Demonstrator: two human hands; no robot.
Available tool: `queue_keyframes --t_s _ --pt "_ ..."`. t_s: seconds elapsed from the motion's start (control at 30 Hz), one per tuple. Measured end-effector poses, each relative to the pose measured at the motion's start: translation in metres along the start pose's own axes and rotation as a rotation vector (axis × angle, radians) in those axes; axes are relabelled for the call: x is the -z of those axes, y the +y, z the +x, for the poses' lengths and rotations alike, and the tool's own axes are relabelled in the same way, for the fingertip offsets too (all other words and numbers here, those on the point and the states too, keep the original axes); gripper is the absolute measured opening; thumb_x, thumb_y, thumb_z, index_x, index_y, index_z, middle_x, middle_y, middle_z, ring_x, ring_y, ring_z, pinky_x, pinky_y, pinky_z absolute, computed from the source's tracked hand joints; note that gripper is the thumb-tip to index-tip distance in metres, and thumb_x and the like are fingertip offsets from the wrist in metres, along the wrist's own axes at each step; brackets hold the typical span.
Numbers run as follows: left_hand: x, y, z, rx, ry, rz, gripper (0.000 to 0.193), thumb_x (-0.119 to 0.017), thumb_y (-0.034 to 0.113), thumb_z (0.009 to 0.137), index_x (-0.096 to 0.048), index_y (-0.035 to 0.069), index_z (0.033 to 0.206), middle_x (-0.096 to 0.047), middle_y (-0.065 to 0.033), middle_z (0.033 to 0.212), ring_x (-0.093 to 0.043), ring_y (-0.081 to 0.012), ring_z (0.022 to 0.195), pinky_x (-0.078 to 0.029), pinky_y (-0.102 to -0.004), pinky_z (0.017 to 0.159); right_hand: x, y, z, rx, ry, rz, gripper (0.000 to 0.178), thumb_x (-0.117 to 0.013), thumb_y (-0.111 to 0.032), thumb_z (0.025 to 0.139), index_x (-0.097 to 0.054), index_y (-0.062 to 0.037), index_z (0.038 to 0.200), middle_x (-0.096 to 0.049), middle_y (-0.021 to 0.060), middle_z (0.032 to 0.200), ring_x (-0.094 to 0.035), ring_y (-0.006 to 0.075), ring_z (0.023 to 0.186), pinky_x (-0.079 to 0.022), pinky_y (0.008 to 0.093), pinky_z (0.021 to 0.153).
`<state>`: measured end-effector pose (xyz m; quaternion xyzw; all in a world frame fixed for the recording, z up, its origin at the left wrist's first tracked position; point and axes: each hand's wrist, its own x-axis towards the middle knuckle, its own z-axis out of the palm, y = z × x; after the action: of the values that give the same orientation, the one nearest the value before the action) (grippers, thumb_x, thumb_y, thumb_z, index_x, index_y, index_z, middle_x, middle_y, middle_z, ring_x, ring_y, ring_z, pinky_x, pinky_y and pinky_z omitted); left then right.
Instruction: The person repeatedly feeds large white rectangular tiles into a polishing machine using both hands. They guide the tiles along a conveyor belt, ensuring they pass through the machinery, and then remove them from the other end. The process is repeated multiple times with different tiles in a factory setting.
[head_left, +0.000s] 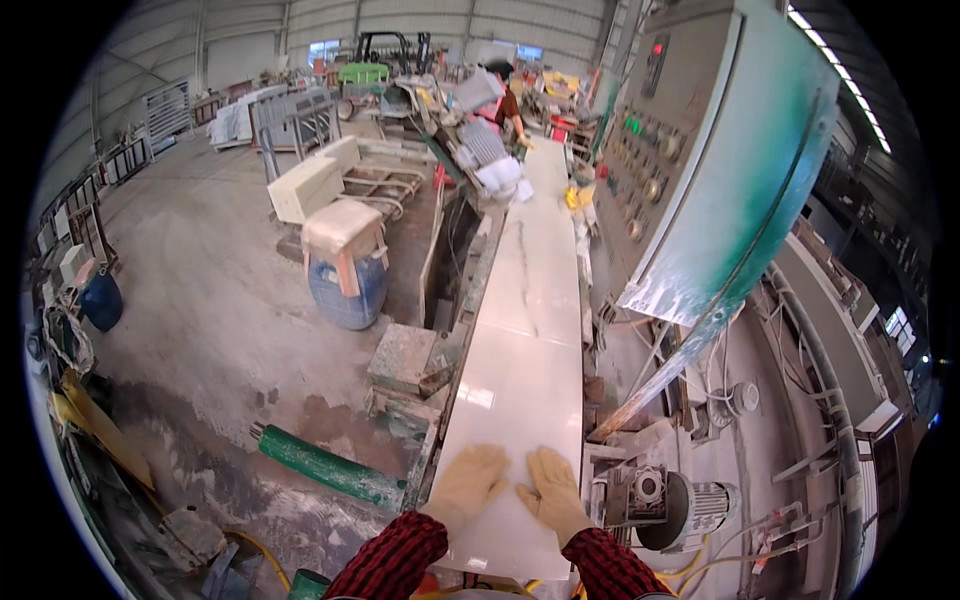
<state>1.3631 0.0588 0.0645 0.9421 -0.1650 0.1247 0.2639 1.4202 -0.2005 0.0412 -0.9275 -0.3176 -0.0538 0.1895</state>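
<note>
Two pale slabs laid end to end: near slab (515,400) at 6 o'clock, far slab (550,250) toward 12. Left hand (470,483) and right hand (552,490) flat atop the near one, pinching nothing. Alignment appears done; remainder unclear.

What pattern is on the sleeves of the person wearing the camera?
A red and black check on both sleeves, clearest in the head view.

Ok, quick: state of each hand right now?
Left hand, cream-gloved: open, palm down on the flat, glossy white slab.
Right hand, also cream-gloved: open, palm down on that slab.
</note>
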Motion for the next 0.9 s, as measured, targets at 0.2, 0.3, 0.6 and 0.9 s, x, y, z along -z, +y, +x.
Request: queue_keyframes --t_s 0.2,0.3,0.6,0.9 --pt "0.02 0.054 -0.058 0.625 -0.683 -0.759 0.069 -0.068 0.064 0.125 -0.089 0.001 0.142 -0.089 -0.0155 0.138 -0.08 -0.0269 0.122 -0.058 -0.0394 0.11 -0.011 -0.082 0.016 -0.648 0.022 0.953 0.072 -0.077 -0.038 0.124 -0.057 -0.0063 0.185 -0.058 0.0204 0.188 -0.051 0.0333 0.176 -0.038 0.0452 0.147" --pt "0.02 0.071 -0.089 0.626 -0.665 -1.042 0.075 -0.068 0.067 0.124 -0.084 -0.003 0.15 -0.088 -0.0112 0.13 -0.077 -0.0227 0.114 -0.059 -0.0358 0.104 -0.01 -0.123 0.015 -0.586 0.03 1.185 0.066 -0.076 -0.035 0.126 -0.06 -0.0068 0.183 -0.064 0.0137 0.185 -0.056 0.0264 0.171 -0.04 0.0423 0.145" --pt "0.076 0.117 -0.162 0.258 -0.314 -1.045 0.064 -0.061 0.055 0.13 -0.078 -0.006 0.142 -0.076 -0.0147 0.113 -0.072 -0.0283 0.108 -0.057 -0.0364 0.1 0.001 -0.168 -0.011 -0.578 -0.127 1.29 0.074 -0.075 -0.034 0.126 -0.048 -0.0078 0.19 -0.052 0.0186 0.192 -0.048 0.0294 0.178 -0.039 0.0447 0.146" --pt "0.067 0.154 -0.169 0.126 -0.366 -0.651 0.061 -0.059 0.048 0.13 -0.078 -0.009 0.126 -0.078 -0.024 0.106 -0.072 -0.0324 0.098 -0.058 -0.0455 0.089 0.071 -0.231 -0.063 -0.239 -0.388 1.85 0.085 -0.067 -0.037 0.129 -0.025 -0.0078 0.197 -0.035 0.0234 0.2 -0.037 0.0431 0.183 -0.038 0.0559 0.15"
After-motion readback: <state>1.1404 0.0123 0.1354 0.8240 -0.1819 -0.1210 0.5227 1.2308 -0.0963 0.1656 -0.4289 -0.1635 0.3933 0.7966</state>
